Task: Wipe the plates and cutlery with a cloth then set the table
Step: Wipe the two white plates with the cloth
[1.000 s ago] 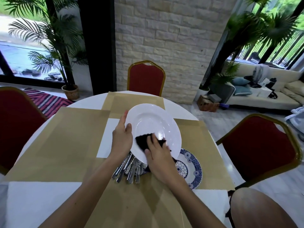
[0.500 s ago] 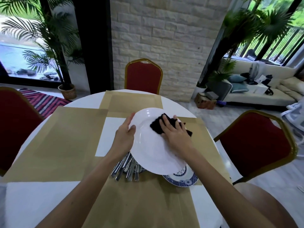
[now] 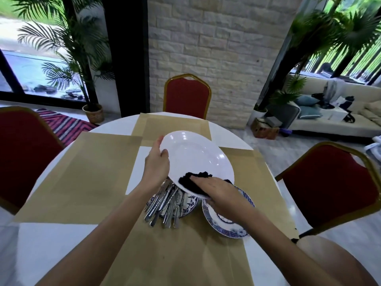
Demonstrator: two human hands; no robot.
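My left hand [image 3: 157, 166] grips the left rim of a white plate [image 3: 193, 155], held tilted above the table. My right hand [image 3: 220, 191] presses a black cloth [image 3: 190, 181] flat against the plate's near edge, fingers straight over it. Below the plate, a pile of silver cutlery [image 3: 165, 205] lies on a blue-patterned plate [image 3: 190, 204]. A second blue-and-white patterned plate [image 3: 226, 226] sits to the right, partly hidden by my right hand and forearm.
A round white table [image 3: 41, 240] carries tan placemats [image 3: 86, 180] on each side. Red chairs with gold frames stand at the far side [image 3: 186, 98], the left [image 3: 22, 153] and the right [image 3: 329, 186]. A wooden stool [image 3: 329, 263] is at the near right.
My right hand has slid the black cloth from the plate's far upper part down to its near edge. The left hand keeps its grip on the rim.
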